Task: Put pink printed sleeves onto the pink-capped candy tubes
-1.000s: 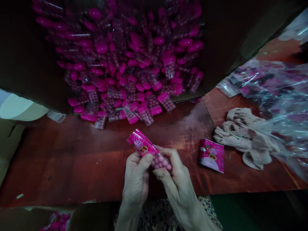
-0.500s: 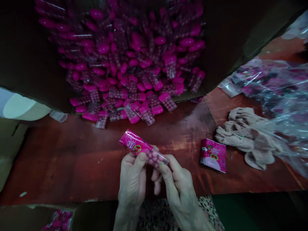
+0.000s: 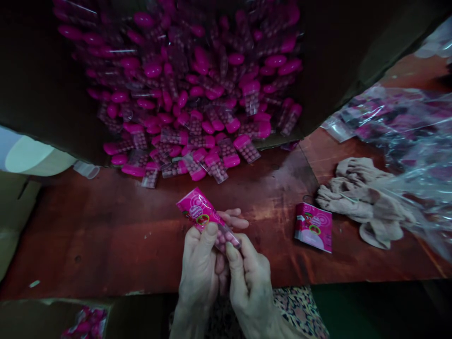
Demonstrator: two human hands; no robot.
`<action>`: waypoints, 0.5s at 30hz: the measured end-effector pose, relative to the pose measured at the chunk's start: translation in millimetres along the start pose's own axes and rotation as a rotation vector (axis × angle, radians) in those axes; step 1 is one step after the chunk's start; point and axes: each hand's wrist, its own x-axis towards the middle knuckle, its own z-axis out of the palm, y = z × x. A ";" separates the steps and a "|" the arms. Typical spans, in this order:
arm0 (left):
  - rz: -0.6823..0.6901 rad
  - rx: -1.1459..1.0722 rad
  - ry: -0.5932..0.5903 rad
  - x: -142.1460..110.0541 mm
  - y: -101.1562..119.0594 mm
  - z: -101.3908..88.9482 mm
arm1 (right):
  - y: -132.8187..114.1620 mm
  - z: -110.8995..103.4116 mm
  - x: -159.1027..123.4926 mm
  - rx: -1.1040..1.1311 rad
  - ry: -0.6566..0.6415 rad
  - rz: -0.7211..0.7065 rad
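Note:
Between both hands is a clear tube of pink candy balls point(image 3: 222, 238), tilted, with a pink printed sleeve point(image 3: 199, 209) around its upper left end. My left hand point(image 3: 201, 263) grips it with the thumb on top, near the sleeve's lower edge; some of its fingers stretch out behind. My right hand point(image 3: 249, 278) pinches the tube's lower right end between thumb and fingers. A stack of similar pink printed sleeves point(image 3: 313, 227) lies to the right on the red-brown table point(image 3: 106, 235). No cap shows on the held tube.
A large open cardboard box point(image 3: 335, 56) ahead spills many pink-capped candy tubes point(image 3: 215, 165) onto the table. Cloth gloves point(image 3: 363, 197) and a clear plastic bag point(image 3: 416, 141) with pink items lie right. A lower box point(image 3: 84, 322) with pink items sits at bottom left.
My right hand has moved left and slightly down along with the tube's end, so the tube tilts more steeply. My left fingers have stretched out behind it.

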 end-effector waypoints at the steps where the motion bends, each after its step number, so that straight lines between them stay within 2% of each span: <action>1: -0.005 -0.015 -0.008 -0.4 0.6 -1.0 | -0.5 -0.4 0.2 -0.004 0.007 -0.006; 5: -0.018 -0.050 0.013 1.5 5.4 -7.6 | -4.1 -0.2 1.9 0.063 -0.041 0.066; 8: 0.005 -0.056 0.093 4.2 6.7 -10.0 | -6.0 2.4 0.9 0.149 -0.084 0.134; 11: 0.036 -0.040 0.139 3.8 3.0 -8.0 | -5.1 5.3 -3.1 0.097 -0.053 0.115; 15: 0.057 -0.003 0.093 -2.1 -4.2 -4.7 | -2.0 6.5 -7.9 -0.011 0.021 0.032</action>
